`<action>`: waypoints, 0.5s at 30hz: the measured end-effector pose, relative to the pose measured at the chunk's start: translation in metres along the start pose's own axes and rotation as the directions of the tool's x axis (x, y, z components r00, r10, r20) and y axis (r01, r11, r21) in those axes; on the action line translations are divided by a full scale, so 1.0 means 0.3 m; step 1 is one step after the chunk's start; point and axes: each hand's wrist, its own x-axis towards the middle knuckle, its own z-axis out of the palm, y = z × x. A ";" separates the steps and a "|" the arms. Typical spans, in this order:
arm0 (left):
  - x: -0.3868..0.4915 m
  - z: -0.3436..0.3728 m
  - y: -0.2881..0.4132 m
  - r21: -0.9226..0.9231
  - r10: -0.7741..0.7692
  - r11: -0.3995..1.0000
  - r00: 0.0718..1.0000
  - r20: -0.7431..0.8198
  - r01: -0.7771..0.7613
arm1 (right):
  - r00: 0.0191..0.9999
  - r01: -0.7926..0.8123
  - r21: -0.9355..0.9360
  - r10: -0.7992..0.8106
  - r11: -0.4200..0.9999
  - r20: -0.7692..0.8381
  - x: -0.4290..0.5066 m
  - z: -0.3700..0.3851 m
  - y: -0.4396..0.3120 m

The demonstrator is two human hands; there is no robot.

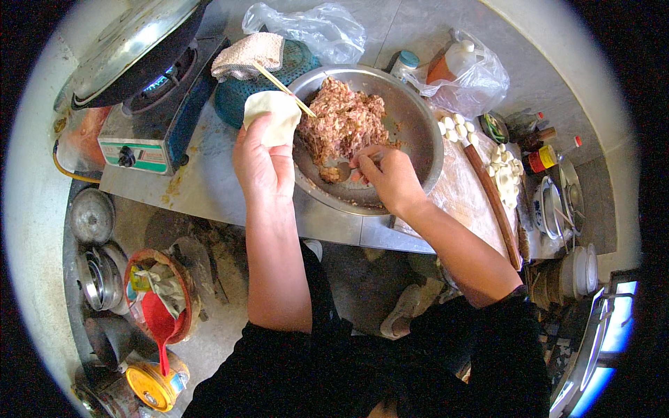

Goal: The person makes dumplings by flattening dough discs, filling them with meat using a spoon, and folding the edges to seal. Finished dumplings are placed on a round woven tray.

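Note:
My left hand point(265, 162) holds up a round, flat dough wrapper point(274, 116), the thumb lying over its lower edge. Just right of it stands a wide steel basin point(413, 146) with a mound of minced meat filling point(347, 117). A pair of chopsticks point(282, 86) rests over the basin's left rim, tips in the meat; the wrapper hides part of them. Inside the basin, my right hand point(384, 172) grips a spoon point(345, 171), whose bowl is low at the near edge of the mound. A small lump of filling point(329, 174) lies at the spoon's tip.
Left, a lit gas stove point(138, 138) carries a large wok point(136, 52). Behind the basin are a teal colander point(235, 99) with a cloth and a plastic bag point(313, 28). At right, a floured board point(460, 183) bears a rolling pin point(491, 201) and several dough pieces point(504, 175).

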 end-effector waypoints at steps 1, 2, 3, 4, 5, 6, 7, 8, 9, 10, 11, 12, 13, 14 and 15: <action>-0.003 0.003 0.000 0.004 0.001 1.000 1.000 -0.002 -0.001 | 1.000 0.016 0.009 -0.016 1.000 0.011 0.002 0.007 -0.005; -0.004 0.005 -0.001 0.008 0.002 1.000 1.000 -0.003 -0.002 | 0.999 0.031 0.019 -0.031 0.999 0.021 0.003 0.013 -0.009; -0.002 0.003 0.001 0.005 0.006 1.000 1.000 -0.002 -0.006 | 0.998 0.048 0.030 -0.049 0.998 0.033 0.004 0.019 -0.014; 0.002 -0.004 0.001 0.001 0.009 1.000 1.000 -0.001 -0.009 | 0.997 0.050 0.079 -0.055 0.996 0.056 0.004 0.024 -0.019; 0.006 -0.010 0.002 -0.002 0.011 1.000 1.000 0.001 -0.011 | 0.995 0.050 0.129 -0.061 0.990 0.079 0.003 0.027 -0.024; 0.010 -0.015 0.005 -0.006 0.007 1.000 1.000 0.000 -0.007 | 0.993 0.050 0.178 -0.069 0.983 0.100 0.002 0.027 -0.028; 0.013 -0.019 0.008 -0.011 0.002 1.000 1.000 -0.002 -0.002 | 0.991 0.056 0.219 -0.081 0.974 0.110 0.002 0.024 -0.031; 0.015 -0.022 0.008 -0.015 -0.003 1.000 1.000 -0.002 0.003 | 0.988 0.060 0.259 -0.094 0.964 0.120 0.001 0.019 -0.034; 0.012 -0.019 0.014 -0.008 0.001 1.000 1.000 0.011 -0.001 | 0.985 0.066 0.300 -0.110 0.952 0.133 0.002 0.016 -0.039; 0.005 -0.015 0.022 -0.001 0.006 1.000 1.000 0.025 -0.006 | 0.982 0.010 0.366 -0.078 0.931 0.173 0.001 0.002 -0.051; -0.001 -0.012 0.028 0.007 0.010 1.000 0.999 0.039 -0.010 | 0.975 -0.048 0.427 -0.050 0.903 0.216 -0.002 -0.021 -0.066; -0.003 -0.010 0.030 0.038 0.003 0.999 0.998 0.059 -0.005 | 0.967 -0.108 0.481 -0.021 0.870 0.255 -0.005 -0.046 -0.070; -0.004 -0.010 0.035 0.069 -0.004 0.998 0.997 0.079 -0.001 | 0.963 -0.126 0.511 -0.020 0.850 0.270 -0.004 -0.062 -0.050; -0.007 -0.007 0.037 0.101 -0.011 0.995 0.995 0.099 0.001 | 0.958 -0.145 0.540 -0.019 0.829 0.286 -0.001 -0.074 -0.019; -0.012 -0.002 0.040 0.110 -0.010 0.994 0.993 0.114 -0.002 | 0.952 -0.163 0.568 -0.023 0.807 0.305 0.001 -0.085 -0.006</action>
